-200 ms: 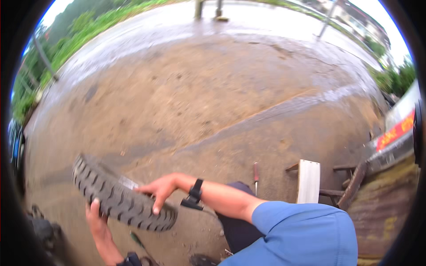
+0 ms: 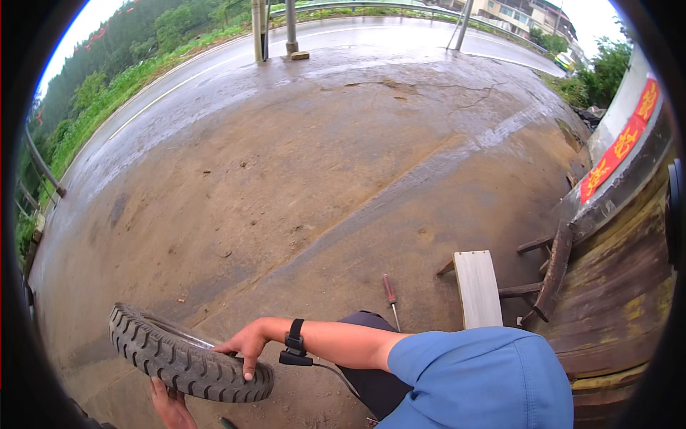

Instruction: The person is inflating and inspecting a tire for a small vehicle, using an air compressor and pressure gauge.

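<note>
A black tyre (image 2: 189,369) with a chunky tread is held tilted over the ground at the lower left. A silvery metal edge, like a wheel rim, shows inside its ring. My right hand (image 2: 247,346) grips the tyre's right part, thumb on the tread and fingers reaching over the side toward the metal. Under the near side, my left hand (image 2: 171,407) holds the tread from below; part of its grip is hidden by the tyre. A screwdriver (image 2: 389,289) with a red handle lies on the ground right of my right forearm.
A small wooden bench (image 2: 478,289) stands to the right, beside a dark wooden frame (image 2: 554,275). A wall with a red banner (image 2: 619,159) borders the right side. Beyond the muddy concrete (image 2: 286,179), posts (image 2: 291,28) stand near a wet road. A dark green tool end (image 2: 227,423) shows below the tyre.
The whole view has shifted, so the tyre and both hands sit lower in the picture. The tyre has tipped, showing more of its inner ring. Both hands keep hold of it.
</note>
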The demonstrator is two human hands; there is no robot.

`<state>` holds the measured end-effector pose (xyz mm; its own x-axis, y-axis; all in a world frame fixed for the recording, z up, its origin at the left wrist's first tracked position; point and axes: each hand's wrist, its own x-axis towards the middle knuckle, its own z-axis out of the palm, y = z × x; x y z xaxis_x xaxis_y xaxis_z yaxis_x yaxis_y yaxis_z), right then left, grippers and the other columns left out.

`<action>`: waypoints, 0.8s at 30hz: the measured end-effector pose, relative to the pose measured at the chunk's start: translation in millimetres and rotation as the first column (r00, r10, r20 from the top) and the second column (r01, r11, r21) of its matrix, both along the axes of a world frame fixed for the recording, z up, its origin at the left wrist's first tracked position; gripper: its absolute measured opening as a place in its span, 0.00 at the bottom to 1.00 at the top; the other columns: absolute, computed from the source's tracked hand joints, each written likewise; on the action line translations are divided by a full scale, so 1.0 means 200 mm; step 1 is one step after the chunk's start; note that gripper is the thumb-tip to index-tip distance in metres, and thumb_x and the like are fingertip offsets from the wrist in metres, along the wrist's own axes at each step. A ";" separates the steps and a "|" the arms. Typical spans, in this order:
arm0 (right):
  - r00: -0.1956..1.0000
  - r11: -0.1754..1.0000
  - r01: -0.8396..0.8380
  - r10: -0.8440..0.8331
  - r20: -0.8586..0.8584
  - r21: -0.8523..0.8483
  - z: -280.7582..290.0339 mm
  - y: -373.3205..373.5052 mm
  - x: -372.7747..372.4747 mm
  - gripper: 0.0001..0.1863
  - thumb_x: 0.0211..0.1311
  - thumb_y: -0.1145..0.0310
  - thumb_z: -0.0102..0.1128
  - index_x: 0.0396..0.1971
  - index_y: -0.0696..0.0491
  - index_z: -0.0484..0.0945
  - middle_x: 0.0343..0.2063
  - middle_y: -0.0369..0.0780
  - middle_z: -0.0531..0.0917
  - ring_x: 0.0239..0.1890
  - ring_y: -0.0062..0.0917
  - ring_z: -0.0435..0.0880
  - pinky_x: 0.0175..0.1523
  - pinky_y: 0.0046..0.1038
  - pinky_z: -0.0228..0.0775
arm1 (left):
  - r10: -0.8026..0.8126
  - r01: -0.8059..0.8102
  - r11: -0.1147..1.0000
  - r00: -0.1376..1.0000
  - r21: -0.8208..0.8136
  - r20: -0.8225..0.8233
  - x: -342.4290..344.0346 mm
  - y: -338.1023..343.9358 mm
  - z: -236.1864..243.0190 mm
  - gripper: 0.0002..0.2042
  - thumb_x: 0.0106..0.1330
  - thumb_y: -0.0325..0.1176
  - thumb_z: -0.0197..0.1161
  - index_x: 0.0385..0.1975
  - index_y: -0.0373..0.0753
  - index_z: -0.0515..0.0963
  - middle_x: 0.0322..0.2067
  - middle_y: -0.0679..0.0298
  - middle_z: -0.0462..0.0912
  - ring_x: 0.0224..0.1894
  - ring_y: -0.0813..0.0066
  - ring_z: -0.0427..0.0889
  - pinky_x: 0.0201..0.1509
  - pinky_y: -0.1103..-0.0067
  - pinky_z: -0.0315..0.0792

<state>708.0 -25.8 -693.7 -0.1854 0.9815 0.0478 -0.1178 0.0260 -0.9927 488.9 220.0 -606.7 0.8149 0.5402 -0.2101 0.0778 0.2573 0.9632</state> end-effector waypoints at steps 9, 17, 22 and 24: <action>0.976 0.964 0.217 -0.215 -0.031 0.153 -0.02 0.02 -0.18 0.78 0.38 0.63 0.91 0.82 0.53 0.37 0.75 0.48 0.65 0.78 0.37 0.60 0.79 0.37 0.53 | -0.365 0.435 0.879 0.877 0.193 -0.313 -0.17 -0.41 -0.06 0.36 0.63 0.20 0.71 0.72 0.29 0.65 0.66 0.54 0.73 0.67 0.60 0.72 0.73 0.68 0.65; 0.720 0.813 0.569 -0.564 0.406 0.120 0.33 -0.10 -0.25 0.51 0.50 0.39 0.80 0.64 0.62 0.72 0.50 0.51 0.87 0.51 0.33 0.87 0.54 0.36 0.80 | -0.212 0.222 0.971 0.972 0.088 -0.106 -0.20 -0.39 0.07 0.29 0.71 0.38 0.67 0.65 0.26 0.71 0.59 0.55 0.82 0.60 0.67 0.80 0.69 0.71 0.68; 0.719 0.760 0.643 -0.643 0.263 0.100 0.53 -0.17 -0.21 0.60 0.55 0.30 0.71 0.69 0.70 0.66 0.50 0.58 0.86 0.53 0.40 0.87 0.58 0.36 0.78 | -0.243 0.246 0.968 0.968 0.044 -0.064 -0.09 -0.45 0.30 0.35 0.71 0.51 0.67 0.65 0.24 0.72 0.58 0.55 0.82 0.60 0.67 0.80 0.67 0.70 0.70; 0.797 0.812 0.582 -0.581 0.164 0.050 0.51 -0.14 -0.24 0.59 0.55 0.33 0.73 0.71 0.69 0.64 0.51 0.57 0.85 0.55 0.39 0.86 0.59 0.36 0.77 | -0.198 0.203 0.978 0.977 0.046 -0.083 -0.17 -0.44 0.31 0.37 0.70 0.53 0.68 0.65 0.25 0.72 0.58 0.55 0.82 0.60 0.66 0.80 0.67 0.70 0.70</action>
